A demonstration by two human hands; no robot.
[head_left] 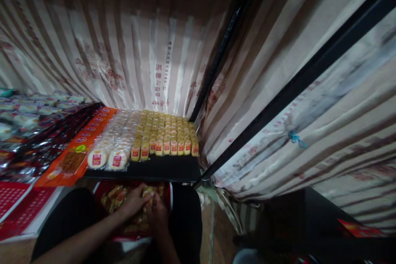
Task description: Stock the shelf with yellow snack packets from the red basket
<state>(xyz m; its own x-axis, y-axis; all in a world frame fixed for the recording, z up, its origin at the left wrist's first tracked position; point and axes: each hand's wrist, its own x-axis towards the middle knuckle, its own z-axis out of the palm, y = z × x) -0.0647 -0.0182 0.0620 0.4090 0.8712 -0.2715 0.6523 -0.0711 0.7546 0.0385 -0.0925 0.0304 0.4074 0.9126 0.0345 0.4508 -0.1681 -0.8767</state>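
My left hand (136,201) and my right hand (157,211) meet over an open box (170,198) with a red-and-white rim, set between my knees. Both sets of fingers are closed around a small yellow wrapped snack (147,192), partly hidden by them. Loose wrapped snacks (114,199) in yellowish wrappers lie in the box beneath. Just beyond, on a black shelf (167,168), stand tight rows of similar yellow packets (167,136) with red labels. To their left are rows of round white cakes (118,160) in clear wrappers.
An orange snack packet (72,161) lies left of the cakes, beside dark shiny packets (55,140) and white ones (29,117). Pleated printed curtains (148,57) hang behind. A black frame bar (278,103) slants across the right. Red-and-white printed packaging (24,210) is at lower left.
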